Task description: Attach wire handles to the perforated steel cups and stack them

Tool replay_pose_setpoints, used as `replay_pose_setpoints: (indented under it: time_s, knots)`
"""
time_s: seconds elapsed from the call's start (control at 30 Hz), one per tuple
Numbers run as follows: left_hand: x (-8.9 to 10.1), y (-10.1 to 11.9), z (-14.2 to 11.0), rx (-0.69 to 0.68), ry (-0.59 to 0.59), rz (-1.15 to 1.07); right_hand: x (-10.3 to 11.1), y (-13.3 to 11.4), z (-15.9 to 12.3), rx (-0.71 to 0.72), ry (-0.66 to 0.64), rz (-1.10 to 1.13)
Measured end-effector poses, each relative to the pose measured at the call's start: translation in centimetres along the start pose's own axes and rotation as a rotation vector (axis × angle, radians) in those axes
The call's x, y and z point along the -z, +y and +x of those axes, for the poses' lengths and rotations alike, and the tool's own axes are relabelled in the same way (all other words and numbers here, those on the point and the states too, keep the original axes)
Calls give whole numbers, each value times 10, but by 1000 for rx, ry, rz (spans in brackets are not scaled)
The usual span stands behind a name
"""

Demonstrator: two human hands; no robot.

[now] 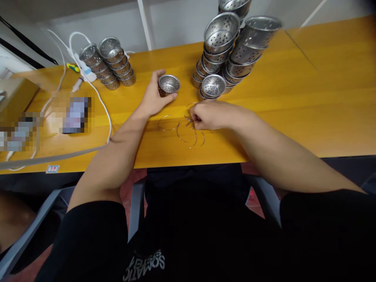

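Observation:
My left hand (155,96) is wrapped round a small perforated metal cup (169,84), which stands upright on the yellow table. Several thin curved wires (182,135) lie loose in front of me. Over the far end of these wires, my right hand (205,114) is closed with its fingertips bent down to the table. Whether a wire is pinched in those fingers is hidden. Just beyond the right hand stands a short stack of perforated cups (213,87).
Tall stacks of perforated cups (221,35) rise at the back right, and shorter stacks (116,58) stand at the back left. A white cable (101,103) loops across the left side near a phone-like object (76,114). The table's front edge (188,166) is close to my body.

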State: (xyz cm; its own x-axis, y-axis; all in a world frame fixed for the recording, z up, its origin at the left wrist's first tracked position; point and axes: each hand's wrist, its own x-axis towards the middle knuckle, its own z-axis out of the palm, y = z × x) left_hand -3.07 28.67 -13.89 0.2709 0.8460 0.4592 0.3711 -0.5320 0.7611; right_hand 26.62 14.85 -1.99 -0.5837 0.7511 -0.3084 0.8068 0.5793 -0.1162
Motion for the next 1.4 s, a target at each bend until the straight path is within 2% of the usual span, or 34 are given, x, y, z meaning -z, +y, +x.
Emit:
replay_pose_setpoints:
  time_s: [0.13, 0.27, 0.47, 0.57, 0.67, 0.83, 1.0, 1.2, 1.4]
  knots:
    - [0, 3, -1, 3, 1, 26, -2, -1, 1, 38, 20, -70]
    - [1, 7, -2, 3, -5, 49, -7, 10, 4, 123, 128, -6]
    - [2, 23, 1, 33, 45, 4, -19, 27, 12, 266, 325, 479]
    - [3, 23, 2, 14, 57, 17, -29, 32, 19, 299, 428, 701]
    - [4, 17, 3, -59, 57, 55, -33, 35, 22, 280, 487, 766]
    - [4, 9, 3, -131, 54, 71, -25, 31, 16, 189, 465, 680]
    - [1, 14, 3, -116, 61, 80, -25, 27, 14, 187, 496, 735]
    - [-6, 19, 0, -52, 20, -64, -26, 27, 16, 164, 583, 883]
    - [-20, 32, -8, -185, -50, -111, -15, 22, 11, -2, 677, 814]
